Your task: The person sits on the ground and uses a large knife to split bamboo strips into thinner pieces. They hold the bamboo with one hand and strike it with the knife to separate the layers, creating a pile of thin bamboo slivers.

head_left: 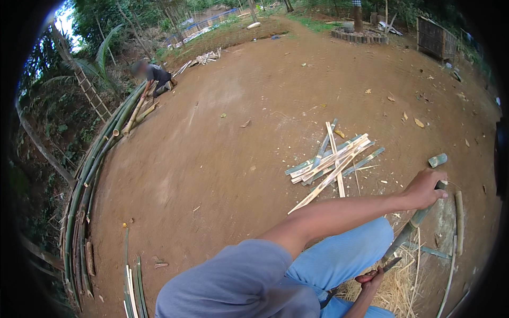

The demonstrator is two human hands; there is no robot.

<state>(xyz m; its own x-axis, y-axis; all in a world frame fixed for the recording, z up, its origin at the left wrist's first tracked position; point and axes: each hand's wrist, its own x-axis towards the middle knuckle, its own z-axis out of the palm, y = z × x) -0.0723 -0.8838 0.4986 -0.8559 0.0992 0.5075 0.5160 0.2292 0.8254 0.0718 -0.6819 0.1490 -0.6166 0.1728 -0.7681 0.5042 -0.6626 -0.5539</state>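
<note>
My left arm reaches across to the right, and my left hand (pixel 424 190) is wrapped round the upper end of a green bamboo piece (pixel 407 233), which slants down beside my knee. Lower down, near the bottom edge, my right hand (pixel 372 279) grips a knife (pixel 392 264) by its reddish handle. The dark blade points up toward the bamboo's lower part; whether they touch I cannot tell. Pale shavings (pixel 405 281) lie heaped beneath the knife and bamboo. A short cut bamboo section (pixel 438 160) rests on the ground just beyond my left hand.
Split bamboo strips (pixel 334 161) lie in a crossed pile ahead. Long bamboo poles (pixel 79 212) line the left edge, where another person (pixel 159 78) crouches. More strips (pixel 132 289) lie at lower left. A bamboo pole (pixel 459 222) lies at right. Far back right stands a wooden hutch (pixel 436 38).
</note>
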